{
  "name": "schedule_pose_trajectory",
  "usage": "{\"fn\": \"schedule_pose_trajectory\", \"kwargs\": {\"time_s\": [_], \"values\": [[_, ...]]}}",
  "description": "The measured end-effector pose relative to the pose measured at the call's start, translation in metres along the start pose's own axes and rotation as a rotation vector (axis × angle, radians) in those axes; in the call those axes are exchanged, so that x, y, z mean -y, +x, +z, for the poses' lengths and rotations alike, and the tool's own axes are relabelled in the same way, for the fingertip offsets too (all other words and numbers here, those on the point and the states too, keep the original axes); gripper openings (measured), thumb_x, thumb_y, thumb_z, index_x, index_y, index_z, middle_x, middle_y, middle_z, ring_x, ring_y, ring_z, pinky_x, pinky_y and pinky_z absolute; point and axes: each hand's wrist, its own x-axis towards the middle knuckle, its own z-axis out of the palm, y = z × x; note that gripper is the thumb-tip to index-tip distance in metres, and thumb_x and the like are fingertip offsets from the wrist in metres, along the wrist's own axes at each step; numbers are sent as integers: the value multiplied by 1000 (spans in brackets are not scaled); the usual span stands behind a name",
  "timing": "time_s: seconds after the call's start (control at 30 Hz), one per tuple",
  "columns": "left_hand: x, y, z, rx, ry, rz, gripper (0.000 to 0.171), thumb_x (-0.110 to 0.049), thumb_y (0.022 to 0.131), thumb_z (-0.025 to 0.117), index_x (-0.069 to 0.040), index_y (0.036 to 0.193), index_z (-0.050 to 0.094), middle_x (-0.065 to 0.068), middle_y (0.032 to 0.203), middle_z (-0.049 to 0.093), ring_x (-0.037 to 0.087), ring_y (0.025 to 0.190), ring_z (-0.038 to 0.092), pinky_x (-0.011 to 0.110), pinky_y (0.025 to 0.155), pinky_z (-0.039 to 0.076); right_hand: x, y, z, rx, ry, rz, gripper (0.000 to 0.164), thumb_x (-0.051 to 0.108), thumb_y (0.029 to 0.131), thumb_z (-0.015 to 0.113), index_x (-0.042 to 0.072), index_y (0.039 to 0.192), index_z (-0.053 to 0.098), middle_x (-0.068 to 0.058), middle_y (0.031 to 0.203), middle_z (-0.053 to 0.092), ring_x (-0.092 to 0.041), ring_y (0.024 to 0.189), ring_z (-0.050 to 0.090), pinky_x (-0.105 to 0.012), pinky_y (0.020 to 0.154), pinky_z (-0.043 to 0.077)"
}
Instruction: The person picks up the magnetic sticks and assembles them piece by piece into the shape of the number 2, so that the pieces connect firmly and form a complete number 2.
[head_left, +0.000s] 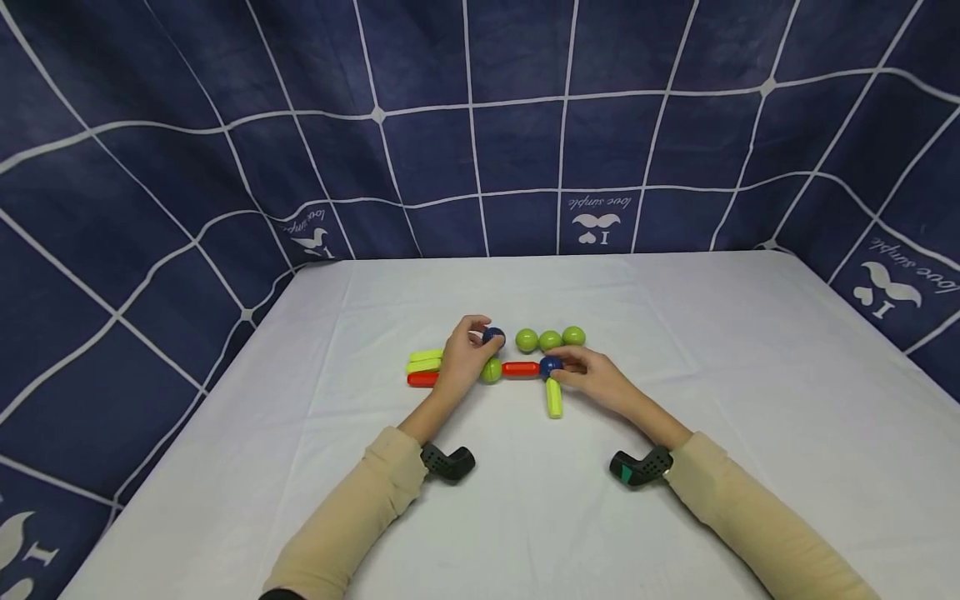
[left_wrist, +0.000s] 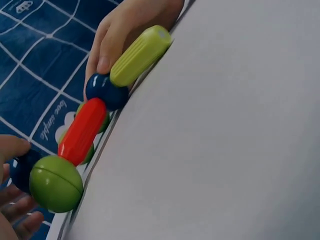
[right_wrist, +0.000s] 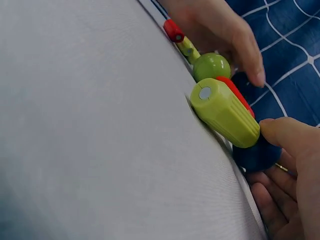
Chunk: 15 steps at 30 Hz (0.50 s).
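My left hand (head_left: 463, 354) pinches a dark blue ball (head_left: 493, 336) between thumb and fingers, just behind a green ball (head_left: 491, 371). A red stick (head_left: 521, 369) runs from that green ball to a second blue ball (head_left: 551, 367), which my right hand (head_left: 597, 380) grips. From this second ball a yellow-green ribbed stick (head_left: 554, 398) points toward me. In the left wrist view the green ball (left_wrist: 56, 184), red stick (left_wrist: 82, 131) and yellow-green stick (left_wrist: 141, 55) form one bent chain. The right wrist view shows the right thumb against the blue ball (right_wrist: 257, 154).
Three green balls (head_left: 551, 340) stand in a row behind the chain. Left of my left hand lie yellow-green sticks (head_left: 425, 360) and a red stick (head_left: 422, 380), partly covered by the hand. A white cloth (head_left: 525, 500) covers the table; a dark blue checked curtain (head_left: 517, 150) hangs behind.
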Motion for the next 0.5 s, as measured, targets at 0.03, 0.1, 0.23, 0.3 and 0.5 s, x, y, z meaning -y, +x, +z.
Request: {"fn": "schedule_pose_trajectory", "kwargs": {"time_s": [0.03, 0.1, 0.23, 0.3, 0.5], "values": [[-3, -3, 0, 3, 10, 27, 38, -24, 82, 67, -10, 115, 55, 8, 106, 55, 18, 88, 51, 25, 72, 40, -1, 0, 0, -5, -3, -4, 46, 31, 87, 59, 7, 126, 52, -14, 121, 57, -26, 107, 56, -38, 91, 46], [-9, -10, 0, 27, 42, 76, 41, -26, 82, 66, -11, 119, 56, 7, 105, 53, 18, 87, 50, 25, 71, 40, -3, 1, -2, -20, -7, -9, 45, 31, 87, 59, 7, 125, 53, -14, 122, 57, -27, 109, 56, -39, 92, 46], [-26, -25, 1, 92, 77, 138, 41, -28, 82, 66, -8, 118, 59, 6, 103, 50, 17, 85, 48, 24, 69, 41, -6, 2, -4, -47, -17, -13, 44, 32, 87, 59, 8, 124, 54, -15, 125, 55, -29, 113, 55, -41, 94, 44], [-33, -32, 3, 134, 83, 140, 39, -30, 82, 66, -8, 113, 62, 5, 101, 50, 16, 83, 47, 23, 68, 40, -7, 2, -6, -55, -17, -7, 44, 33, 87, 60, 8, 124, 55, -15, 125, 55, -29, 112, 55, -41, 93, 45], [-46, -51, 11, 370, 107, 25, 30, -33, 81, 67, -13, 103, 62, 3, 92, 57, 12, 76, 49, 22, 61, 40, -8, 0, -9, -69, -4, -17, 42, 29, 87, 60, 7, 122, 56, -15, 122, 57, -28, 107, 57, -40, 89, 47]]}}
